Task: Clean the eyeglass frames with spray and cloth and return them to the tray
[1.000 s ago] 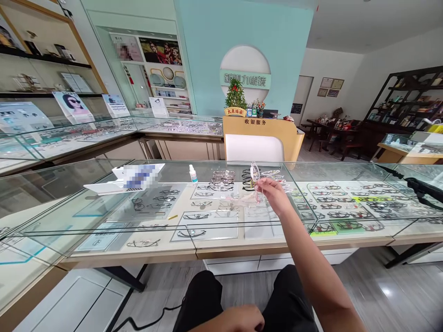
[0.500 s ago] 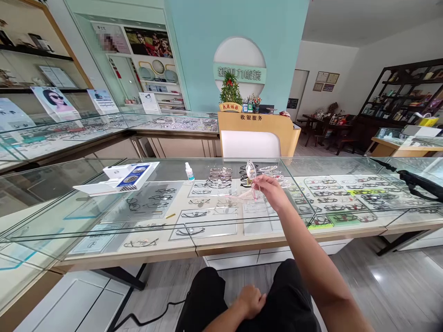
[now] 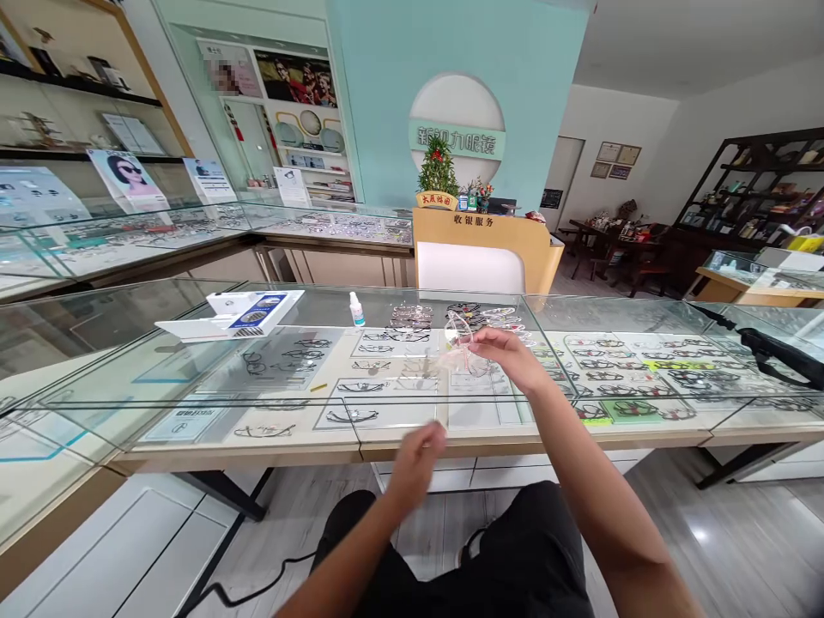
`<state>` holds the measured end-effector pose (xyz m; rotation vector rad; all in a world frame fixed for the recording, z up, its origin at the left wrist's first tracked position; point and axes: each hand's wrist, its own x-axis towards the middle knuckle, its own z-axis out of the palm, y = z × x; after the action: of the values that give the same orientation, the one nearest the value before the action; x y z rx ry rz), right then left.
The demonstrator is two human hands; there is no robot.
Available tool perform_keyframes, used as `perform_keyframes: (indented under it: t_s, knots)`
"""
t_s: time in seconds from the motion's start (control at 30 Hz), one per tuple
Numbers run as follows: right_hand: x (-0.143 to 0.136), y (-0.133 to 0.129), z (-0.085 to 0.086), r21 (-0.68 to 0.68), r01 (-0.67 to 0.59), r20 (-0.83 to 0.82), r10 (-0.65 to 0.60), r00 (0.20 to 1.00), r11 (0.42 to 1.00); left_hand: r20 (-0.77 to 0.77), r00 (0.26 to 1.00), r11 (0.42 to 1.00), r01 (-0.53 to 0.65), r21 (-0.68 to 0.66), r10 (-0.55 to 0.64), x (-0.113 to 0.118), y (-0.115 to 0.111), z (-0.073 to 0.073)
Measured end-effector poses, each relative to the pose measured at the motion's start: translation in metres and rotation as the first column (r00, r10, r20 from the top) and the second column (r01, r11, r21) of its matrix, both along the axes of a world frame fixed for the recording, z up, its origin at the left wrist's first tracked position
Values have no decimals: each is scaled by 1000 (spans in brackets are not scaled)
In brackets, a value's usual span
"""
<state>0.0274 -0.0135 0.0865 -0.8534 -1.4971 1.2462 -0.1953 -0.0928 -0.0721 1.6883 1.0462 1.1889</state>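
Observation:
A pair of clear eyeglasses (image 3: 458, 326) with a pinkish tint is pinched in my right hand (image 3: 511, 356), held up over the glass counter. One lens rim stands upright beside the fingertips, and a temple hangs below them. My left hand (image 3: 415, 463) is in the air in front of the counter's near edge, slightly smeared by motion. Its fingers look curled in, and nothing shows in them. Behind the held pair, folded eyeglasses (image 3: 412, 318) lie in rows on the counter top.
A small white spray bottle (image 3: 356, 310) and an opened white-and-blue box (image 3: 238, 314) stand on the glass counter (image 3: 309, 300). Eyeglass frames (image 3: 354, 415) lie inside it under the glass. A black strap-like object (image 3: 772, 352) rests at the right. Beyond stands a wooden cashier desk (image 3: 486, 223).
My left hand has risen from my lap toward the counter edge. The eyeglasses in my right hand have turned and dipped slightly. The view has shifted a little.

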Motion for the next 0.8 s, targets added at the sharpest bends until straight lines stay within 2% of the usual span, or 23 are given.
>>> perform_keyframes:
  t_s: [0.07, 0.1, 0.13, 0.17, 0.23, 0.33, 0.47, 0.6, 0.7, 0.8]
  knots:
    - [2, -6, 10, 12, -65, 56, 64, 996, 998, 167, 971, 969, -195, 149, 169, -17, 23, 56]
    - [2, -7, 14, 15, -97, 83, 96, 992, 995, 201, 959, 944, -245, 222, 201, -22, 33, 78]
    - [3, -8, 19, 18, -127, 108, 124, 986, 992, 209, 958, 928, -251, 277, 197, -26, 43, 97]
    - [3, -9, 23, 19, -155, 132, 151, 980, 988, 179, 972, 928, -201, 313, 150, -28, 52, 111]
    - [3, -8, 28, 22, -212, 181, 204, 962, 977, 108, 992, 937, -92, 337, 59, -27, 64, 127]
    - [2, -4, 31, 28, -285, 241, 270, 932, 958, 44, 999, 944, -9, 331, -6, -22, 74, 133]
    - [-2, 0, 30, -30, -326, 225, 324, 919, 945, -14, 997, 931, -68, 359, 79, -25, 78, 133]
    - [-5, 5, 27, -136, -376, 167, 396, 903, 916, -116, 981, 871, -80, 485, 154, -40, 83, 139]
    - [-7, 9, 19, -287, -440, 45, 470, 881, 851, -210, 957, 823, -47, 567, 199, -49, 90, 143]
    - [-10, 11, 6, -387, -501, -145, 485, 862, 774, -263, 948, 835, -2, 551, 176, -50, 96, 144]
